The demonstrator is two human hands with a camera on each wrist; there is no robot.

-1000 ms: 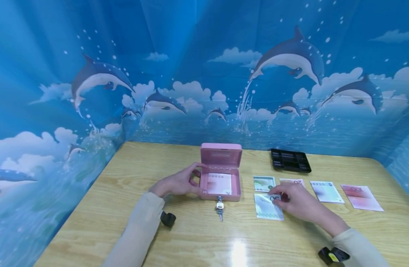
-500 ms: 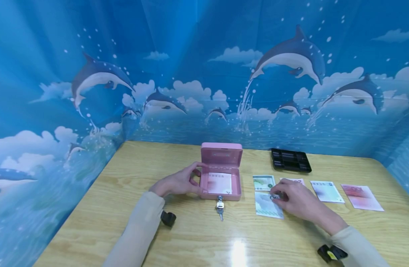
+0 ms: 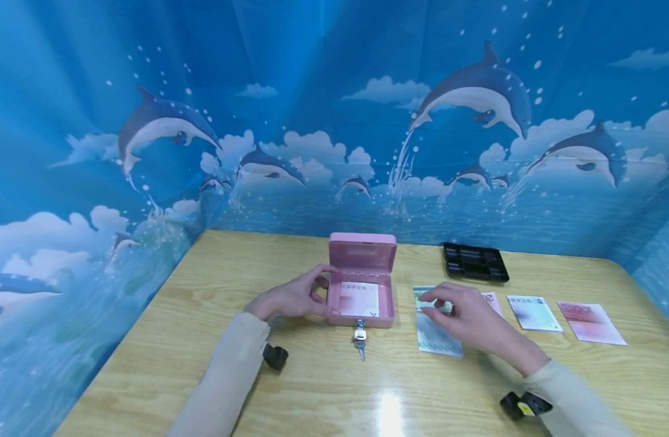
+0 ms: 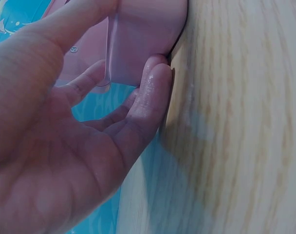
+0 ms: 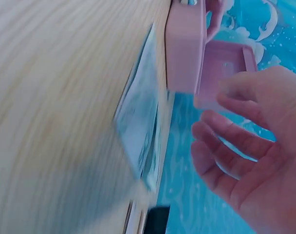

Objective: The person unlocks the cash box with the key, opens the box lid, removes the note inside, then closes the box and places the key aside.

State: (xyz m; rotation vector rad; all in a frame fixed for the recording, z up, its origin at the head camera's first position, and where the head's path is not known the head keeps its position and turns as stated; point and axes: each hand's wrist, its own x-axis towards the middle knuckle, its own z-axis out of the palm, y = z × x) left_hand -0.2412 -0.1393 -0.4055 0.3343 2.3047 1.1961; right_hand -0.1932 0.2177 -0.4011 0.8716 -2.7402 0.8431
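We are looking at a pink box (image 3: pixel 378 324) on the table (image 3: pixel 290 388), its lid raised, with a note (image 3: pixel 359 300) lying inside. Our left hand (image 3: pixel 296 295) is holding the box's left end, thumb near the front corner and fingers toward the back. Our right hand (image 3: pixel 470 315) is hovering, fingers bent, over an upper green note (image 3: pixel 423 304) and a lower green note (image 3: pixel 440 338) right of the box; thumb and index are leaving a small gap, and we are seeing nothing held. We are judging the green notes to be light, thin, easily creased and perhaps slippery against the tabletop, so an edge or corner is offering the best hold for a fingertip pinch. The box we are taking for stiff and heavier, best steadied by its side walls. As for writing, a pink note (image 3: pixel 495 300) half behind the right hand is showing what seems to be "20"; the note in the box is bearing a row of characters too small for reading, and we are finding no legible brand.
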